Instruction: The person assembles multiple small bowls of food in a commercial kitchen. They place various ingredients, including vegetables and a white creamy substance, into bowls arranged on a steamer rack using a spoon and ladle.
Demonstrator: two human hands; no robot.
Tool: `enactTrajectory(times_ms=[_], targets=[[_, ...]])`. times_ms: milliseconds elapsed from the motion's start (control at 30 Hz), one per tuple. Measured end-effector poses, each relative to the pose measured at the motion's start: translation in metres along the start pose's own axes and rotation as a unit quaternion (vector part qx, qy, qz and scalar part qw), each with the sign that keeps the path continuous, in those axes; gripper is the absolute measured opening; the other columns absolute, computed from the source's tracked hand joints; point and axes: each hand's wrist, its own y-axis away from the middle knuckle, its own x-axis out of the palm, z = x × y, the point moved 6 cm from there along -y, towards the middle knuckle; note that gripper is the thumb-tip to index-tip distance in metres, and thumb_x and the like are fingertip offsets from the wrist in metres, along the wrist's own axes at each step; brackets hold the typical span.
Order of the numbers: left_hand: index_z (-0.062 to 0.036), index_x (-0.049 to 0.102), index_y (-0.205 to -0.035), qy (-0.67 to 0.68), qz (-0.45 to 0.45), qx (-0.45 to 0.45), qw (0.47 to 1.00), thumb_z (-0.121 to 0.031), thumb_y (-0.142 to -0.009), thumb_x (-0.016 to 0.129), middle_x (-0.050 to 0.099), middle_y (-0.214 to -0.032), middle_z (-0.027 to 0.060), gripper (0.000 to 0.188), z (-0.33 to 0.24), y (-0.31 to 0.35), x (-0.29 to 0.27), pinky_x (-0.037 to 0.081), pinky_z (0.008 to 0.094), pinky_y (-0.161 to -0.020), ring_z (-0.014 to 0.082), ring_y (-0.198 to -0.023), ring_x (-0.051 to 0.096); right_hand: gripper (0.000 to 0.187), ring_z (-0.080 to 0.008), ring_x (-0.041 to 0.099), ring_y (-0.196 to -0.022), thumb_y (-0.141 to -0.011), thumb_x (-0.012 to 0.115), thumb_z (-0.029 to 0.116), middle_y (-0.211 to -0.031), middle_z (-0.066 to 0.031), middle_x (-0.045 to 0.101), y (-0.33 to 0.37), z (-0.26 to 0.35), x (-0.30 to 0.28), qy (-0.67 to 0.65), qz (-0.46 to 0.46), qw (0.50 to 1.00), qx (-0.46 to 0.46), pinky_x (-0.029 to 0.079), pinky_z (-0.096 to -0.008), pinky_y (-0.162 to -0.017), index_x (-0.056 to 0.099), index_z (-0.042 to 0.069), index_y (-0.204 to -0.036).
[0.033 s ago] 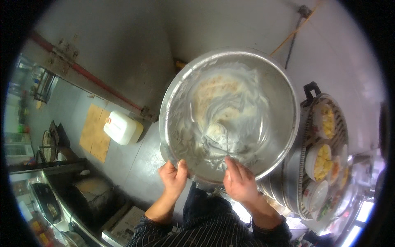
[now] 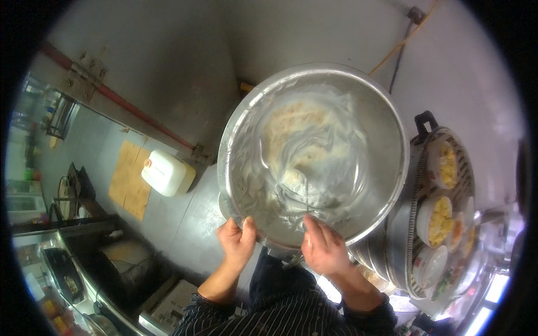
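Note:
A large metal mixing bowl [image 2: 386, 193] is in front of me, its inside smeared with a thick whitish batter-like mixture [image 2: 328, 151]. A paler lump of the mixture sits near the middle. My left hand [image 2: 236, 239] is closed on the bowl's near-left rim, thumb over the edge. Over the near rim, my right hand [image 2: 324, 244] is closed around a thin stick-like utensil [image 2: 307, 196] whose far end goes into the mixture. The fingers cover most of its handle, and its exact kind cannot be made out.
At right stands a large round steamer [image 2: 397, 246] with a slatted top [image 2: 457, 154], holding several bowls of yellow pieces [image 2: 440, 221]. On the floor at left are a white jug [image 2: 165, 173] and flattened cardboard [image 2: 128, 179]. Dark kitchen equipment [image 2: 126, 260] fills the lower left.
My right hand has shifted slightly left, and the thin utensil has moved with it. My left hand stays on the rim.

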Motion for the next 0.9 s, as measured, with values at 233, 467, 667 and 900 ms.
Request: enactTrajectory(times_ms=[233, 467, 667, 900], targets=[[0.001, 0.062, -0.079, -0.011, 0.008, 0.002, 1.0, -0.01, -0.092, 0.067, 0.061, -0.063, 0.0004, 0.018, 0.013, 0.013, 0.003, 0.045, 0.0239, -0.054, 0.0049, -0.059, 0.052, 0.031, -0.0249, 0.071, -0.086, -0.083, 0.067, 0.008, -0.098, -0.014, 0.07, 0.015, 0.019, 0.01, -0.063, 0.007, 0.997, 0.036, 0.058, -0.0331, -0.077, 0.066, -0.003, -0.112], [0.0006, 0.062, -0.08, -0.048, 0.018, 0.01, 0.999, -0.008, -0.091, 0.065, 0.061, -0.062, 0.003, 0.014, 0.018, 0.014, 0.004, 0.045, 0.0251, -0.054, 0.0056, -0.058, 0.053, 0.026, -0.0273, 0.074, -0.086, -0.096, 0.051, 0.006, -0.097, -0.0204, 0.072, 0.025, 0.013, 0.004, -0.351, -0.037, 0.927, 0.128, 0.059, -0.0379, -0.08, 0.063, -0.007, -0.116], [0.0008, 0.064, -0.084, -0.056, 0.013, -0.005, 0.998, -0.008, -0.09, 0.065, 0.061, -0.062, 0.0067, 0.011, 0.027, 0.018, -0.003, 0.047, 0.0275, -0.054, 0.0081, -0.057, 0.055, 0.029, -0.0269, 0.073, -0.084, -0.1, 0.049, 0.01, -0.093, -0.0218, 0.072, 0.041, -0.046, -0.016, -0.357, -0.032, 0.879, 0.314, 0.058, -0.0359, -0.08, 0.059, -0.009, -0.119], [-0.0004, 0.062, -0.08, -0.085, -0.008, 0.017, 0.996, -0.01, -0.089, 0.067, 0.06, -0.061, 0.0077, 0.014, 0.03, 0.02, -0.002, 0.046, 0.0285, -0.052, 0.0095, -0.053, 0.054, 0.024, -0.034, 0.071, -0.075, -0.092, 0.059, 0.009, -0.088, -0.0195, 0.071, 0.053, -0.03, 0.0, -0.051, 0.081, 0.982, 0.163, 0.057, -0.0386, -0.063, 0.063, 0.0, -0.114]])
